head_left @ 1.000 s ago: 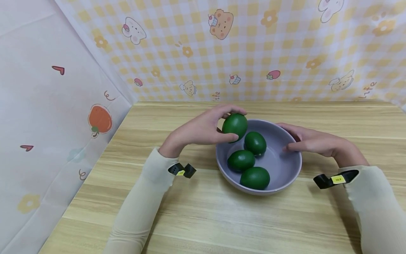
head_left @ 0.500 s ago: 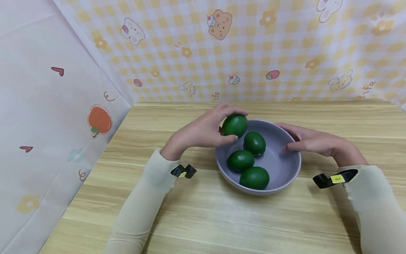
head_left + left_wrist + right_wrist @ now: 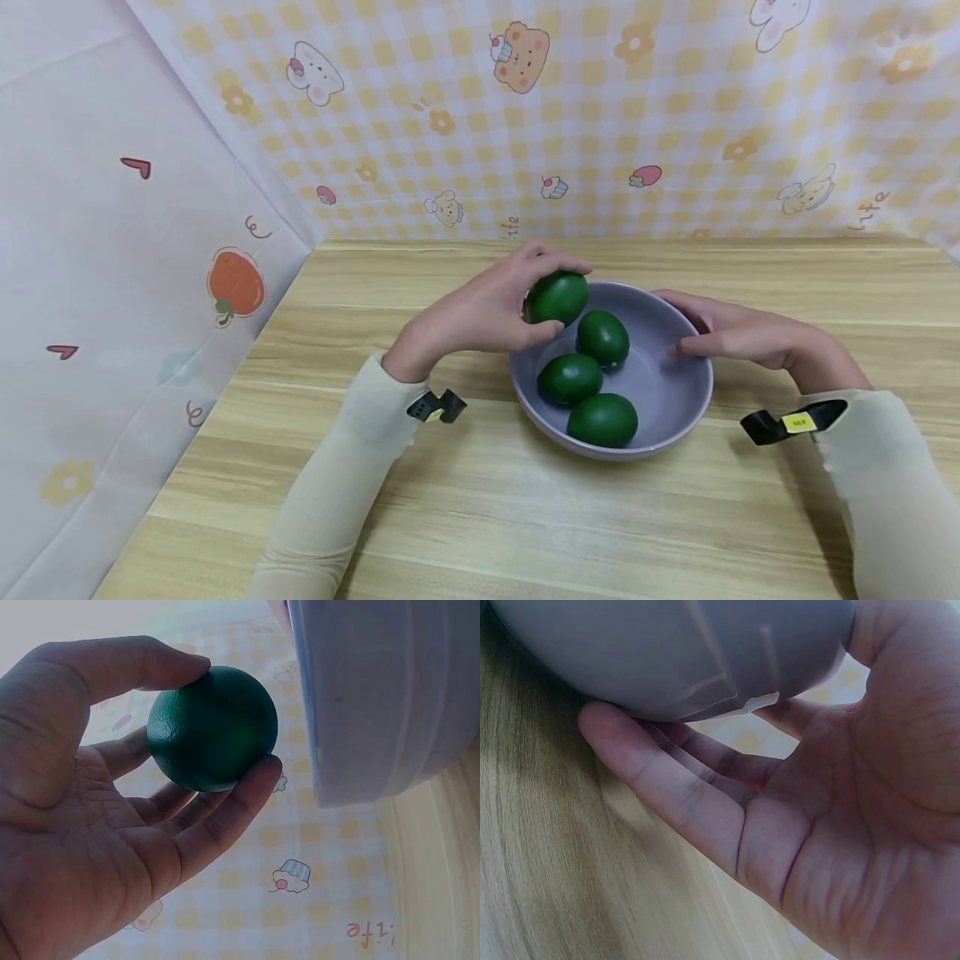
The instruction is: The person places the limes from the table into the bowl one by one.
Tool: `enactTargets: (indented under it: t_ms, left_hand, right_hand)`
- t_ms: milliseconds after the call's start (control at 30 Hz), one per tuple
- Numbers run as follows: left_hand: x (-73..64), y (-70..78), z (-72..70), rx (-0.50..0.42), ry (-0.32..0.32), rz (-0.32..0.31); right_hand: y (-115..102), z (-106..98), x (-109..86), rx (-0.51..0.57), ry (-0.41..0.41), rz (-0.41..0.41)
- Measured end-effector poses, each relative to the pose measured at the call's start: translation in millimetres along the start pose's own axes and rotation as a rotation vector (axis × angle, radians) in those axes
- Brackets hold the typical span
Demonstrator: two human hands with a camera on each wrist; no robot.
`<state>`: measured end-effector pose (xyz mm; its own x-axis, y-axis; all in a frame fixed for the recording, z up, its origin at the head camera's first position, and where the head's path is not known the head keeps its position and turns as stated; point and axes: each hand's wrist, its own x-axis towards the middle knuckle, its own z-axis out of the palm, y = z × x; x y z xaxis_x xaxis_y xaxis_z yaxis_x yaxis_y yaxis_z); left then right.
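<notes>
My left hand [image 3: 498, 304] holds a dark green lime [image 3: 558, 298] between thumb and fingertips, at the far left rim of a grey-purple bowl [image 3: 663, 400]. In the left wrist view the lime [image 3: 214, 727] appears round and glossy, with a gap between it and the bowl's outer wall [image 3: 367, 705]. Three more limes [image 3: 602, 421] lie inside the bowl, on its left side. My right hand [image 3: 738, 337] grips the bowl's right rim, thumb inside. In the right wrist view its fingers [image 3: 682, 791] reach under the bowl's curved outside [image 3: 675, 660].
The bowl stands on a light wood-grain table [image 3: 600, 533]. Behind the table hangs a yellow checked cloth [image 3: 585, 125] with cartoon prints. A white printed cloth [image 3: 112, 275] covers the left side. Each sleeve cuff carries a small black wrist device [image 3: 795, 422].
My left hand has shifted slightly to the right with the lime, and its upper fingers now cover more of the lime's top. The right hand and bowl have stayed put.
</notes>
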<state>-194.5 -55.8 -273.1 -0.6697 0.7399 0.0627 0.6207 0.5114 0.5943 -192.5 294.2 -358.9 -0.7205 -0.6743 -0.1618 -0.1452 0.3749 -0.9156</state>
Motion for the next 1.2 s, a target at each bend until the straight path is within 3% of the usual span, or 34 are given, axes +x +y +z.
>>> enactTargets:
  t_ms: [533,1200]
  left_hand:
    - [-0.6,2.7,-1.4,0.019,-0.005,-0.013]
    - [-1.6,13.7,1.5,0.076,0.032,0.136]
  right_hand:
    - [-1,0,0.3,-0.006,-0.011,0.000]
    - [-3,0,0.4,-0.010,0.000,0.020]
